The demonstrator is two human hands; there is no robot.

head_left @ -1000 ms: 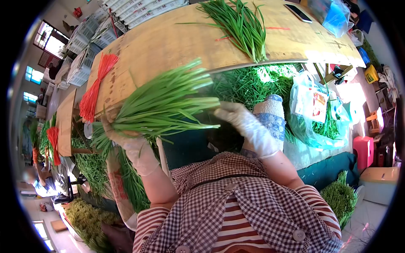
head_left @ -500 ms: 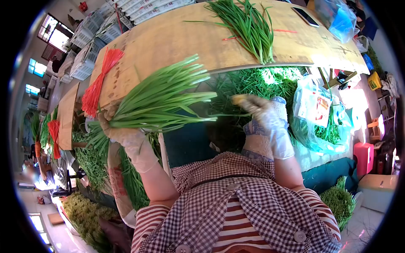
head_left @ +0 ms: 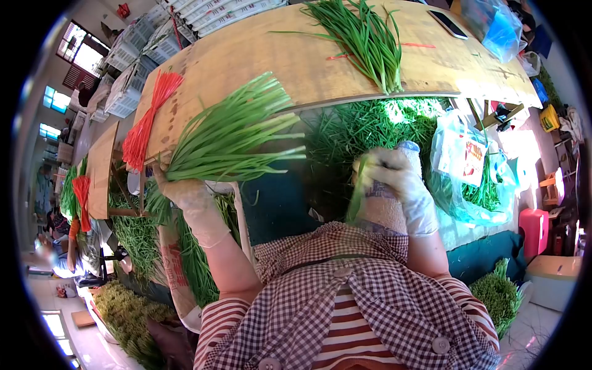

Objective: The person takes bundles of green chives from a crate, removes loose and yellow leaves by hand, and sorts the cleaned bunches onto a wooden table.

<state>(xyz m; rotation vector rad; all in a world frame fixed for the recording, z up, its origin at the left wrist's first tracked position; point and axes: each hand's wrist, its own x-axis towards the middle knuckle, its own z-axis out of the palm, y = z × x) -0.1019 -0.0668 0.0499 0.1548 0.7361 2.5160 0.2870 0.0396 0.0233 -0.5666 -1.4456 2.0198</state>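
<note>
Lying on the desk (head_left: 240, 58), just beyond the left fingers and a little to their left: a sheaf of red strips (head_left: 152, 117), narrow at the middle, splayed at both ends. Left hand (head_left: 188, 196), in a whitish glove, fingers closed around a bundle of flat green leaves (head_left: 237, 132). Bundle fans out to the right of these fingers, near the desk's front edge; blades bright green, long, loosely layered, paling toward uneven right-hand ends. Darker, thinner leaf ends droop below the fingers on the left.

Farther right, well beyond both sets of fingers, a second bunch (head_left: 364, 43) on the desk: darker green, pale ends nearest, red strip showing either side. Loose greens (head_left: 370, 117) heaped beyond the right fingers. Narrow green blade (head_left: 356, 200), blurred, hanging from the bent fingers of the gloved right hand (head_left: 396, 177), pinched at its upper end. Clear plastic bag (head_left: 457, 148) right of those fingers, greens inside. Phone (head_left: 448, 24) far beyond them, on the desk.
</note>
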